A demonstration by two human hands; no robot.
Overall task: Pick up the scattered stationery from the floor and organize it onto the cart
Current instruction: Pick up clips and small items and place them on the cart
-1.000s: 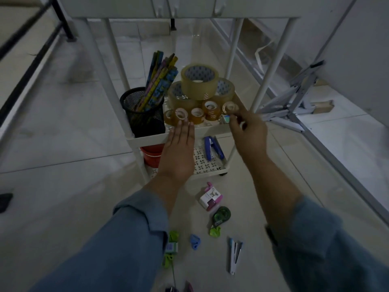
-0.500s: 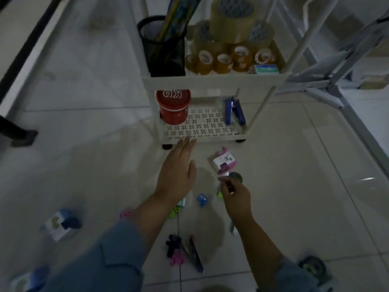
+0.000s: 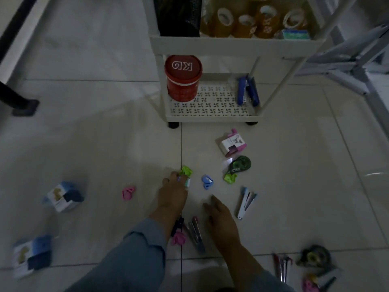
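Floor (image 3: 84,144): pale glossy tiles, thin grout lines.
Black leg (image 3: 11,95): 9 o'clock, slanted, flat foot on tile.
Dark-edged rail (image 3: 17,28): 11 o'clock, running diagonally.
Metal frame (image 3: 347,66): 2 o'clock, grey-white bars, crossing.

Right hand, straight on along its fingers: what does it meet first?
Probably the small blue plastic piece on the floor, which lies just ahead of the fingertips of the right hand and a touch to the left. The hand's height above the tiles is unclear, so it could pass over it.
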